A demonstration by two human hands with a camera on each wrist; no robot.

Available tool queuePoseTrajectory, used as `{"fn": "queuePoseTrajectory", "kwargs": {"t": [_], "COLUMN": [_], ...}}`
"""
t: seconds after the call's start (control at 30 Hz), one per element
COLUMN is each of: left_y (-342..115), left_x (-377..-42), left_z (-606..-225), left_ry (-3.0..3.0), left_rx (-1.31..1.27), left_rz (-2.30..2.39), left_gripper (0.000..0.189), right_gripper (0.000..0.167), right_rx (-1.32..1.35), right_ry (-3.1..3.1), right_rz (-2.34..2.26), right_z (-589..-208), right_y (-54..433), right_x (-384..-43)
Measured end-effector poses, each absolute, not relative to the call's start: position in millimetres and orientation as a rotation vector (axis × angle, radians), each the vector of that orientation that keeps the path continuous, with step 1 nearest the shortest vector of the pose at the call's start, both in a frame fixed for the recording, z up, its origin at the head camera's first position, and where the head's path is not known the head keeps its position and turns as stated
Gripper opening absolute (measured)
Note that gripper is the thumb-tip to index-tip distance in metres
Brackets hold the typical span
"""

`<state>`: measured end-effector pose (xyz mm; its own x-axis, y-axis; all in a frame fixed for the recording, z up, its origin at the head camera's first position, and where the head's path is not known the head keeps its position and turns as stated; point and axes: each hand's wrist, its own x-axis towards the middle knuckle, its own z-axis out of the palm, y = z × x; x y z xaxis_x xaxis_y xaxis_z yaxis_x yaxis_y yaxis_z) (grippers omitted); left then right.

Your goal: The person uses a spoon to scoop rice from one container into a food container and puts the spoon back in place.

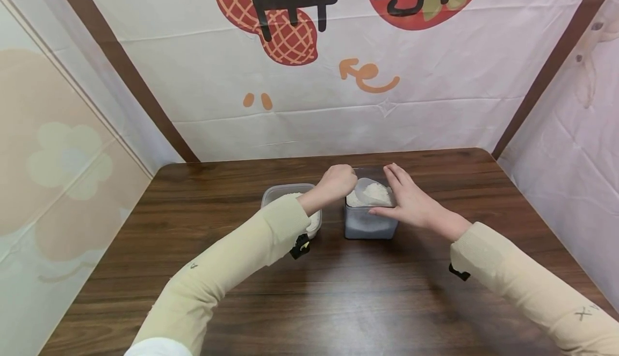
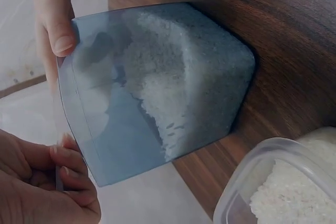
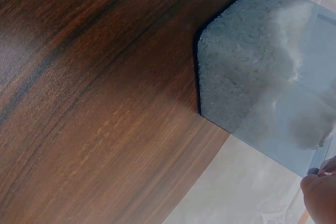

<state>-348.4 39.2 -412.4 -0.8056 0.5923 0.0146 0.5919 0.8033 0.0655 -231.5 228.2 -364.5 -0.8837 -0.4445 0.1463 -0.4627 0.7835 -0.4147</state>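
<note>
A clear scoop (image 1: 366, 189) heaped with white rice lies over the mouth of a blue see-through container (image 1: 369, 226), in the head view. My left hand (image 1: 337, 181) grips the scoop's handle with curled fingers, beside the container's rim. My right hand (image 1: 411, 201) holds the container at its right side, thumb along the near rim and fingers toward the far side. Through the blue wall, rice (image 2: 163, 93) slopes up from the container's bottom in the left wrist view. The right wrist view shows the same container (image 3: 247, 61) tilted in the picture.
A clear rounded tub (image 1: 278, 189) with white rice stands left of the blue container, partly covered by my left forearm. Both stand on a dark wooden table (image 1: 338, 302). A printed white cloth (image 1: 300, 114) hangs behind the table, with more cloth at both sides.
</note>
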Motion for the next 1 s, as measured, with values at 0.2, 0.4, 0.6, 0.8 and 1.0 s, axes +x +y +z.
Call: {"fn": "queuePoseTrajectory", "kwargs": {"t": [0.2, 0.4, 0.6, 0.8, 1.0], "left_y": [32, 28, 22, 20, 15], "left_x": [-295, -254, -251, -251, -251], "left_z": [-356, -314, -313, -311, -310], "left_ry": [2.925, 2.85, 2.833, 2.828, 2.829], "left_rx": [0.748, 0.6, 0.551, 0.541, 0.568], "left_rz": [0.476, 0.593, 0.672, 0.691, 0.703], "left_gripper": [0.032, 0.03, 0.031, 0.031, 0.031], "right_gripper": [0.104, 0.105, 0.106, 0.106, 0.105], "right_rx": [0.732, 0.734, 0.743, 0.75, 0.743], "right_ry": [-2.935, -2.945, -2.944, -2.939, -2.962], "right_rz": [0.685, 0.683, 0.676, 0.678, 0.679], "right_z": [-365, -366, -368, -367, -364], "right_y": [229, 229, 230, 229, 229], "right_x": [-231, -231, -233, -232, -232]}}
